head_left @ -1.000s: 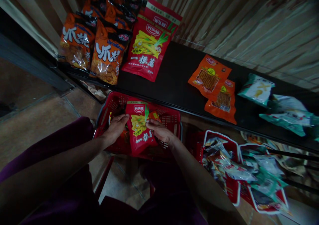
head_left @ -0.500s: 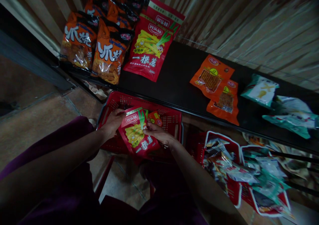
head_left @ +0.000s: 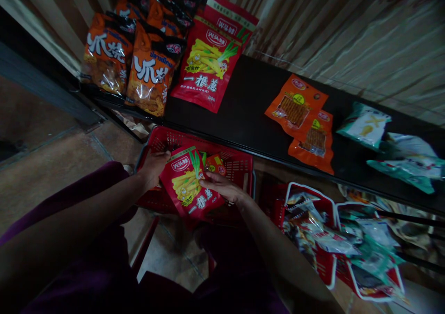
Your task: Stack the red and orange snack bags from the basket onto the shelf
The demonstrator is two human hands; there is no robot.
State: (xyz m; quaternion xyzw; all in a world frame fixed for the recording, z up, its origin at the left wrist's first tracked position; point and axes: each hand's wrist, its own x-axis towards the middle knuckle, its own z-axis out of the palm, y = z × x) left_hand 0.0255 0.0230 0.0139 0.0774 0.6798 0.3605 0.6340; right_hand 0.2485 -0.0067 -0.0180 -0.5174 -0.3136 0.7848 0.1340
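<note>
Packet — between left fingers and right fingers.

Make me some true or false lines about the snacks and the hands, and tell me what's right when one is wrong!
1. The right hand holds a red scallion snack bag. True.
2. The left hand is on a green-and-white bag. False: it is at the left edge of the red scallion snack bag.
3. Two flat orange snack packets overlap on the black shelf. True.
4. The basket under the hands is blue. False: it is red.
5. Orange-and-black snack bags stand at the right end of the black shelf. False: they are at its left end.
6. Another red scallion snack bag is on the black shelf. True.
</note>
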